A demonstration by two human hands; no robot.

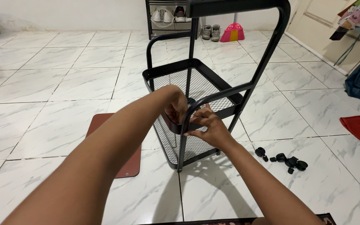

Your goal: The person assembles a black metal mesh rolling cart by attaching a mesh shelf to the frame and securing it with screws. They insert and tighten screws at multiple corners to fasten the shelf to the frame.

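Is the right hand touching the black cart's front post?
Touching. The head view shows the right hand with its fingers laid flat against the front post of the black cart, with no gap between them.

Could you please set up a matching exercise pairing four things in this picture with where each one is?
Things:
1. black caster wheels
2. brown mat
3. pink dustpan
4. right hand

Places:
A. on the tiles, left of the black mesh cart
B. against the cart's near corner post
C. loose on the floor, right of the cart
D. far back, beside the shoes

Pairs: 1-C, 2-A, 3-D, 4-B. The left hand reaches into the upper basket next to the right one.
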